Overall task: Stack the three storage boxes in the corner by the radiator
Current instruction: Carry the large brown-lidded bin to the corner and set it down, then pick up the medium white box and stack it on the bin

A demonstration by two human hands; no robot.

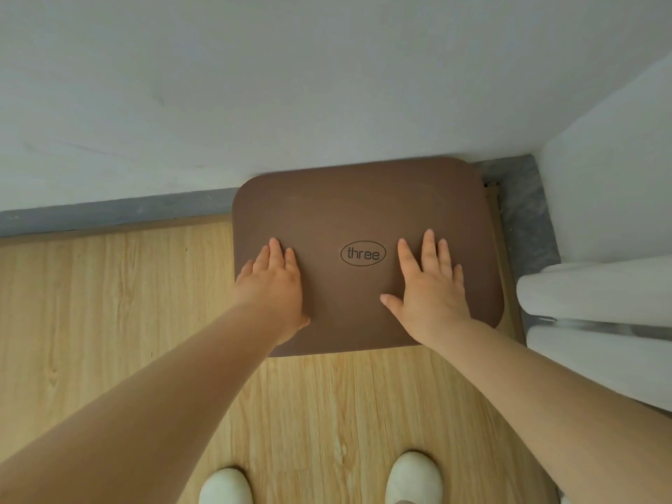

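As you steady the box (pixel 363 212), your left hand (pixel 276 285) and right hand (pixel 432 289) press flat, fingers spread, on its lid.

boxes beneath brown lid (pixel 363 209) hidden, radiator (pixel 596 300) cut by right edge

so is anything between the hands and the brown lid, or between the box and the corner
Nothing visible. The left hand and right hand lie flat, palms down, directly on the brown lid marked "three". The lid's far edge meets the wall; a narrow strip of grey skirting shows at its right, before the white radiator.
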